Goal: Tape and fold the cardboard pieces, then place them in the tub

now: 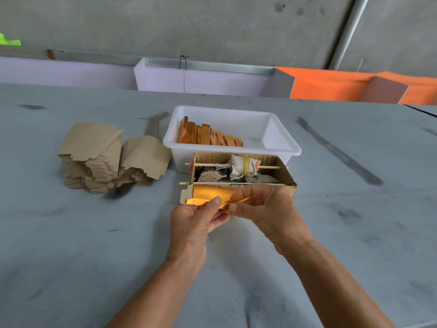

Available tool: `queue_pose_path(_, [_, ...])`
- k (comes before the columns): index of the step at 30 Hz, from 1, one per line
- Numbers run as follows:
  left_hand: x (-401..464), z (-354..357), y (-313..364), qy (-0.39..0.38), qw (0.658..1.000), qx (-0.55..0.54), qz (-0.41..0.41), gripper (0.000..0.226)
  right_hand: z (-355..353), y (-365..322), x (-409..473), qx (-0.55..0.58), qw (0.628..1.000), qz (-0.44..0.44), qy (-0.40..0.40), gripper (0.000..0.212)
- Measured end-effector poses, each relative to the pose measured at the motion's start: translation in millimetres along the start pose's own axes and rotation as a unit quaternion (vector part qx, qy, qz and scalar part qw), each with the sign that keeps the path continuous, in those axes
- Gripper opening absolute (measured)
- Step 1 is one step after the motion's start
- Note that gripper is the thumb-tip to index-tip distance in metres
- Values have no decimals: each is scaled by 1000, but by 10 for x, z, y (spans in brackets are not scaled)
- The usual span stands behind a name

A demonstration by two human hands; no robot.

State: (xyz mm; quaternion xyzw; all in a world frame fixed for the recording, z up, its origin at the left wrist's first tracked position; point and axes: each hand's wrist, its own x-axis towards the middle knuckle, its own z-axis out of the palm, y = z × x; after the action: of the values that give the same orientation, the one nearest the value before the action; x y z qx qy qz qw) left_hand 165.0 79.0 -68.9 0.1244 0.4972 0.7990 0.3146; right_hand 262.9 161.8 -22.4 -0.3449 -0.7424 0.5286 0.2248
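Both hands are pinching a gold cardboard piece [212,197], left hand [201,216] steadying, right hand [264,209] creasing; the tub [279,147] is waiting just beyond.

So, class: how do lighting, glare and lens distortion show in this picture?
Head view: soft, even light with faint shadows; glare on the gold foil piece both hands hold; the wide lens bows the table's far edge and the pipe.

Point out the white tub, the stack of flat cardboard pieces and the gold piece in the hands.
white tub [287,151]: head view, front right rim.
flat cardboard stack [94,143]: head view, top sheet.
gold piece [212,192]: head view, gold face.
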Motion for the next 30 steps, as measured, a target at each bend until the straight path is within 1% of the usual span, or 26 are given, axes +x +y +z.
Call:
queue_pose_path(7, [-1, -5, -5, 0, 1000, 3, -2, 4, 5, 8, 8, -49, 999, 0, -1, 12])
queue_pose_path(15, [12, -8, -29, 3, 1000, 10, -2, 7, -2, 25, 25, -64, 998, 11, -15, 19])
queue_pose_path(20, [18, -23, -35, -10, 1000, -6, -14, 21, -24, 3, 33, -81, 996, 19, -36, 25])
queue_pose_path(26, [8, 2, -32, -35, 996, -58, -51, 36, -78, -25, 4, -72, 995, 35, -52, 23])
queue_pose_path(28, [-1, 5, -42, -27, 995, -75, -64, 33, -89, -21, -20, -71, 996, 36, -51, 24])
queue_pose_path(30, [-25, 9, -52, -16, 993, -86, -76, 20, -79, -17, -51, -78, 995, 32, -47, 24])
